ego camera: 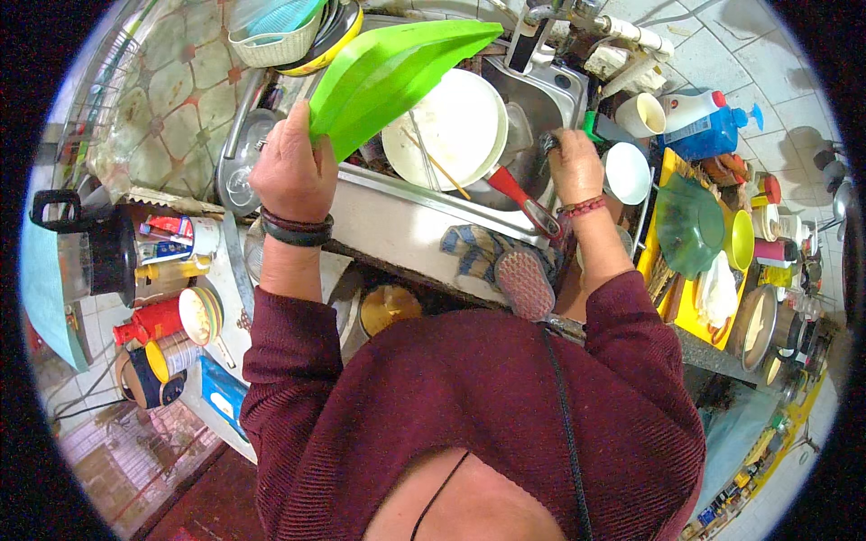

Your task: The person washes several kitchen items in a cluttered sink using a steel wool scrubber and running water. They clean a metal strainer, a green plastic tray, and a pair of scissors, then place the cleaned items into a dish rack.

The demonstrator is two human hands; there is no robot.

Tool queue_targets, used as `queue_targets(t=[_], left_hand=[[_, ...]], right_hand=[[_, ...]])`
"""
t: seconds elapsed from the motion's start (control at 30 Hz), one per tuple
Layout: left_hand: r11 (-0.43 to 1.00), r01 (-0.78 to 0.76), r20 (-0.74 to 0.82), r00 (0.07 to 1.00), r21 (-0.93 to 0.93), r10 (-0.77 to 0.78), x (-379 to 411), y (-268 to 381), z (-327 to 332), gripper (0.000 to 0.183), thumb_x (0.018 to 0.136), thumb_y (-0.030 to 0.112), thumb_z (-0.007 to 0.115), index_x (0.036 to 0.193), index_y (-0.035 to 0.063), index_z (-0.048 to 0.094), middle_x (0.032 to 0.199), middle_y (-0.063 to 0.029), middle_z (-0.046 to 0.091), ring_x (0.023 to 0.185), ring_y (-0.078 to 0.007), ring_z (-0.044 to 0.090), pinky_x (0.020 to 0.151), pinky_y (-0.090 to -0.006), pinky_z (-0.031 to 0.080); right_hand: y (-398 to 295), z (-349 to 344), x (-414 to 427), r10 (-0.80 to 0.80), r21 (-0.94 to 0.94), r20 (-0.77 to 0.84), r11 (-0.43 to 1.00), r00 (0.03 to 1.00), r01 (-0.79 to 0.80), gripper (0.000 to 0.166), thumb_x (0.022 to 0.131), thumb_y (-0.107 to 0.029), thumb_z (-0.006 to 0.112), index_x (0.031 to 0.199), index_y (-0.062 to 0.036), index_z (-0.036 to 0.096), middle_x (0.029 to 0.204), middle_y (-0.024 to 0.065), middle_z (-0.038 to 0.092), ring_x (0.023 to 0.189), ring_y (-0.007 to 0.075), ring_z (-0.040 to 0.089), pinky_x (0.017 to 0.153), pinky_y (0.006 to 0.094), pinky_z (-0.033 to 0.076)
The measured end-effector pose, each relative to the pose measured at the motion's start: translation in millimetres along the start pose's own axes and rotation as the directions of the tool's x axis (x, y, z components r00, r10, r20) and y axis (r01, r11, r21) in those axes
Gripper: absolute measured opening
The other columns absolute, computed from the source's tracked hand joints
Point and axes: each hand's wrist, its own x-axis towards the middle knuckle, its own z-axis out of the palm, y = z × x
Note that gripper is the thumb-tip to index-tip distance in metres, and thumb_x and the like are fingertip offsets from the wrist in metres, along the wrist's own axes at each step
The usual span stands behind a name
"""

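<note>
My left hand (pixel 294 166) grips the near left end of a bright green flexible sheet (pixel 399 78), apparently a plastic cutting mat, which bends as it hangs over the sink. Beneath it a pale frying pan (pixel 467 128) with a red handle (pixel 517 193) rests in the metal sink (pixel 541 95). A thin wooden stick (pixel 440 169) and metal utensils lie across the pan. At the sink's right side, my right hand (pixel 575 166) has its fingers closed on a small dark scrubber (pixel 549 140), whose exact kind is hard to see. Part of the sink is hidden by the sheet.
A checked cloth (pixel 467 250) and a pink textured pad (pixel 524 280) lie at the front ledge. Right of the sink stand a white bowl (pixel 626 172), a cream cup (pixel 639 115) and a blue pump bottle (pixel 707 132). A faucet (pixel 531 40) rises behind.
</note>
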Motion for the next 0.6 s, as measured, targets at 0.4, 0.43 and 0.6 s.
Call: queue_targets(t=[0.4, 0.43, 0.6], left_hand=[[0.439, 0.822, 0.333, 0.554, -0.362, -0.763, -61.4, -9.0, 81.3, 0.019, 0.069, 0.008, 0.055, 0.087, 0.0006, 0.058, 0.075, -0.0108, 0.062, 0.064, -0.0183, 0.058, 0.058, -0.0289, 0.045], [0.400, 0.873, 0.376, 0.483, -0.279, -0.791, -68.9, -6.3, 89.1, 0.019, 0.069, 0.008, 0.055, 0.085, -0.0008, 0.058, 0.075, -0.0104, 0.063, 0.063, -0.0168, 0.058, 0.059, -0.0286, 0.045], [0.096, 0.978, 0.546, 0.183, -0.184, -0.818, -90.9, 26.8, 112.3, 0.022, 0.068, 0.012, 0.057, 0.086, -0.0020, 0.057, 0.076, -0.0140, 0.062, 0.064, -0.0201, 0.059, 0.060, -0.0307, 0.046]], right_hand=[[-51.1, -25.5, 196.7, -0.452, -0.132, -0.179, 0.891, 0.874, 0.434, 0.017, 0.071, -0.009, 0.050, 0.085, -0.0022, 0.055, 0.087, 0.0176, 0.056, 0.087, 0.0320, 0.052, 0.079, 0.0406, 0.039], [-55.7, -26.2, 201.9, -0.346, -0.140, 0.076, 0.925, 0.935, 0.354, 0.016, 0.070, -0.006, 0.047, 0.082, -0.0034, 0.056, 0.084, 0.0166, 0.057, 0.085, 0.0309, 0.053, 0.076, 0.0417, 0.040], [-57.9, -55.9, 172.2, -0.482, 0.051, -0.028, 0.874, 0.876, 0.482, 0.006, 0.069, -0.003, 0.047, 0.074, -0.0006, 0.048, 0.070, 0.0217, 0.053, 0.071, 0.0375, 0.052, 0.062, 0.0446, 0.040]])
